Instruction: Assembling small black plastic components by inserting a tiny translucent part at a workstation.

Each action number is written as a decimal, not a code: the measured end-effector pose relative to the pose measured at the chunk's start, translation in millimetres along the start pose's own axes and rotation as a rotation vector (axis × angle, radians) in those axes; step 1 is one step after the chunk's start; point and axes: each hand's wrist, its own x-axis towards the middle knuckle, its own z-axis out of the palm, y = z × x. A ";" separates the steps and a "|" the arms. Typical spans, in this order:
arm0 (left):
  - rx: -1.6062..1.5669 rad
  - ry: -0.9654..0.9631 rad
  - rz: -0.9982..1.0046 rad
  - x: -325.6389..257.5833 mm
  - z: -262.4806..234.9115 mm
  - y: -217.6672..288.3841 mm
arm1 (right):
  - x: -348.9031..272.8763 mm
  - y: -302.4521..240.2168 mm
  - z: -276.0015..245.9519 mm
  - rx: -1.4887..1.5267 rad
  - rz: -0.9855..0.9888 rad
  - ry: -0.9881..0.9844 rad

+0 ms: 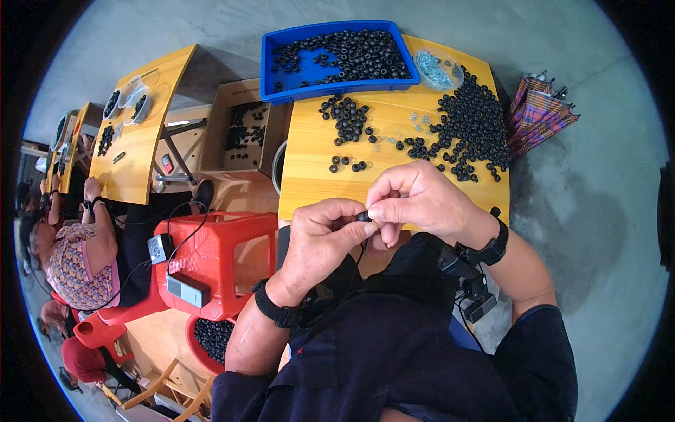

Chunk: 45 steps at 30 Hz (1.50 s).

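Note:
My left hand (322, 226) pinches a small black round part (363, 216) between thumb and fingertips, above my lap at the table's near edge. Against that same part, my right hand (422, 202) is closed in a pinch; anything else in its fingers is hidden. On the wooden table (313, 158) ahead lie many similar black ring-like parts, in a large heap (474, 119) on the right and a smaller group (346, 118) at the middle left. A few small clear or metallic bits (420, 121) are scattered between them.
A blue tray (266, 70) of black parts and a clear tub (436, 69) of small bluish bits stand at the table's far side. A plaid umbrella (541, 112) is at right. On the left are a cardboard box (232, 91), red stool (232, 232) and seated co-worker (84, 257).

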 end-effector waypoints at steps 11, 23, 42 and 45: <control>-0.037 -0.066 -0.059 -2.9 1.8 -10.3 | -5.6 6.6 1.2 0.190 0.135 -0.025; 0.209 -0.284 0.147 11.5 -10.6 5.9 | -10.2 19.8 -3.2 0.279 0.068 -0.118; 0.095 -0.321 0.084 14.8 -8.9 6.6 | -1.5 18.7 -5.0 0.424 0.310 -0.265; 0.089 -0.365 0.074 17.3 -8.4 10.8 | -0.4 23.8 -7.7 0.454 0.334 -0.335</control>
